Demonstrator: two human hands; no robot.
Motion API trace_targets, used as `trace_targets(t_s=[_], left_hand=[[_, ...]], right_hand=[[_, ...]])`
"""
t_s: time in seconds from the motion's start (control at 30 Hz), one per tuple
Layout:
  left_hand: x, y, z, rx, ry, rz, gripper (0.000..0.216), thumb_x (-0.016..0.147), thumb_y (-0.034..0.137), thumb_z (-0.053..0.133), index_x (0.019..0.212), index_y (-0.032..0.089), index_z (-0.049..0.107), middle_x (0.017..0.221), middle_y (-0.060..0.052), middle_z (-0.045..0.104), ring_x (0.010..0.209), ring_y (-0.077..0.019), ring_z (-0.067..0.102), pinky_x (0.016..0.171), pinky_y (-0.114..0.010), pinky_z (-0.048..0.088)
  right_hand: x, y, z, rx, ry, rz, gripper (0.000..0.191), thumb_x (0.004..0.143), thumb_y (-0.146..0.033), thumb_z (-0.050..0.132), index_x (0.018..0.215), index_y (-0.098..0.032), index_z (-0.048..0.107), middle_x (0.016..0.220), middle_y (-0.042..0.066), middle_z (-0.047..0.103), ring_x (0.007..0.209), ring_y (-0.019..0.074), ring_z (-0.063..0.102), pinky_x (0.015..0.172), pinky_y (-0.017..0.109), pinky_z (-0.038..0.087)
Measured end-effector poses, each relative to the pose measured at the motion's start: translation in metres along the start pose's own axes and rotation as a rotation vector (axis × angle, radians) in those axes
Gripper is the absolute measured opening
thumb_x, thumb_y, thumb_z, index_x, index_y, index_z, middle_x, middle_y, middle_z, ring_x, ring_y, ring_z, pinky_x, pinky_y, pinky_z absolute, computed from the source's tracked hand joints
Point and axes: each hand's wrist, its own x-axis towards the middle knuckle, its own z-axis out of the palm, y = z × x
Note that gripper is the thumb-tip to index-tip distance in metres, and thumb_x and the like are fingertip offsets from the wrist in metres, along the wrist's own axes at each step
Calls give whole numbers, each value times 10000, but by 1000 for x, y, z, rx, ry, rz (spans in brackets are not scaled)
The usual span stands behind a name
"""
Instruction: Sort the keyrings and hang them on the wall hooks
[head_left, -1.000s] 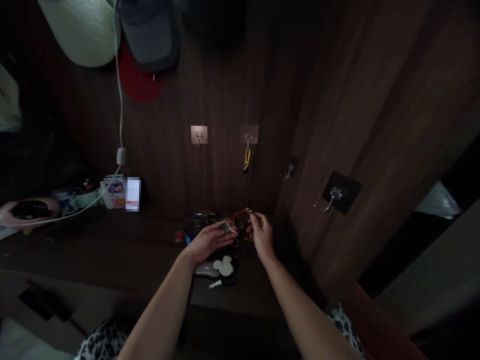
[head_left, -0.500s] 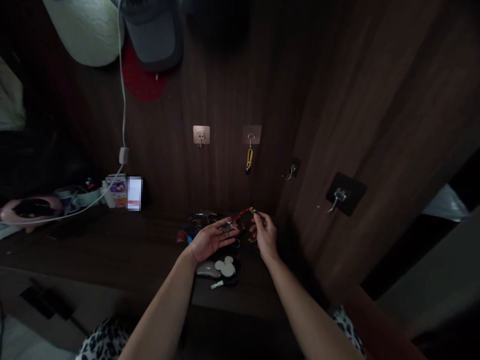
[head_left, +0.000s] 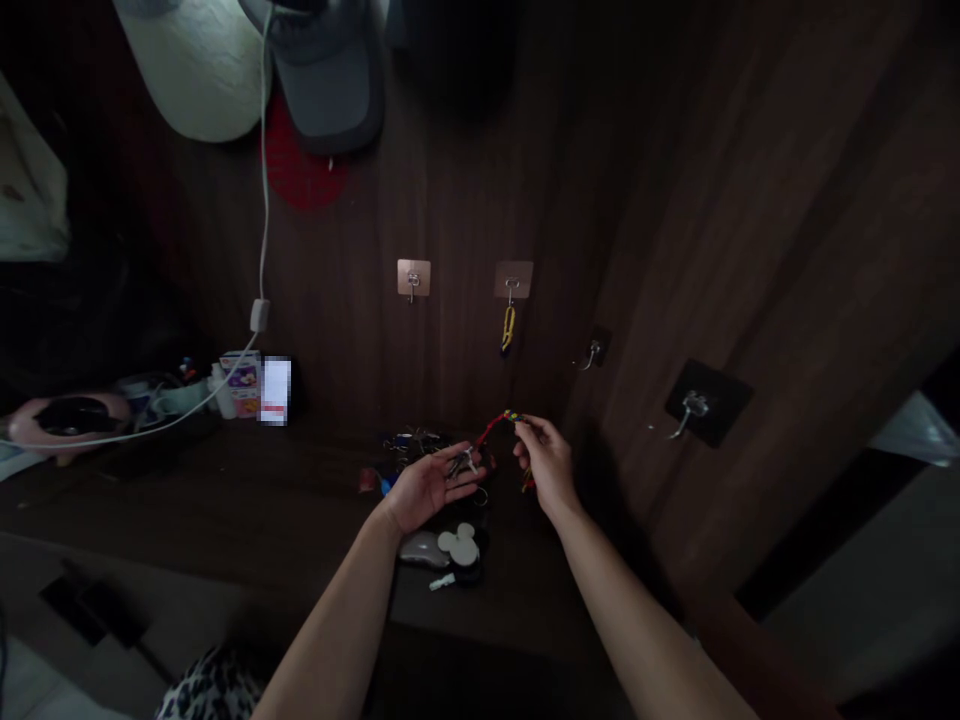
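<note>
Palm up, my left hand (head_left: 429,490) has its fingers spread, with a small bunch of keys (head_left: 463,462) lying on them. A red braided cord (head_left: 491,427) with a multicoloured knotted end runs from the keys to my right hand (head_left: 546,462), which pinches the knotted part between thumb and fingers. Coloured tassel ends hang below the right hand. Behind my left hand lies a dim pile of keys (head_left: 412,440). Nearer me on the shelf are a white mouse-ear-shaped fob (head_left: 459,546), a grey rounded object (head_left: 422,549) and a small white-tipped piece (head_left: 442,581).
Adhesive hooks (head_left: 413,281) line the dark wood panel; a yellow-and-dark loop (head_left: 508,330) hangs from one. A black-backed hook (head_left: 694,404) juts from the right side. Caps (head_left: 322,95) and a white cable (head_left: 264,220) hang left, above a pink object (head_left: 67,420) and small boxes (head_left: 244,380).
My right hand has moved slightly right, and the red cord shows more plainly between my hands. The keys still lie on my left fingers. The whole view has shifted a little.
</note>
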Motion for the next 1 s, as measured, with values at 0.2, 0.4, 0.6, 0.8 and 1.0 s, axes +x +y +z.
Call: trace_targets(t_s=[0.2, 0.4, 0.6, 0.8, 1.0], left_hand=[[-1, 2, 1, -22, 21, 24, 411, 812, 277, 451, 1201, 158, 507, 1258, -118, 518, 1112, -256, 518, 948, -382, 358], [-2, 4, 2, 9, 83, 64, 373, 812, 273, 473, 1168, 186, 541, 1321, -85, 467, 1108, -225, 516, 897, -321, 400], [2, 1, -4, 61, 278, 109, 326, 789, 197, 538, 1112, 165, 572, 1267, -113, 513, 1023, -183, 568, 837, -270, 430], [1, 2, -3, 85, 340, 111, 311, 793, 200, 537, 1098, 162, 577, 1249, -125, 533, 992, -177, 587, 818, -263, 432], [0, 2, -1, 112, 340, 102, 319, 783, 216, 556, 1099, 179, 579, 1229, -117, 553, 997, -179, 587, 816, -264, 425]], right_hand=[[18, -29, 13, 36, -57, 0, 326, 621, -385, 682, 864, -179, 610, 507, -62, 529, 381, 54, 430, 324, 157, 291], [37, -59, 33, 5, -112, -25, 295, 591, -351, 694, 814, -172, 625, 520, -46, 555, 404, 68, 473, 313, 151, 302], [55, -85, 51, -33, -159, -49, 224, 598, -293, 689, 770, -158, 638, 547, -27, 593, 410, 66, 504, 313, 139, 310], [82, -111, 62, -12, -170, -57, 142, 675, -193, 649, 810, -150, 647, 621, 13, 661, 399, 58, 524, 310, 129, 280], [116, -136, 69, 154, -105, -12, 64, 746, -118, 588, 785, -152, 625, 612, 7, 663, 432, 61, 552, 317, 116, 292]])
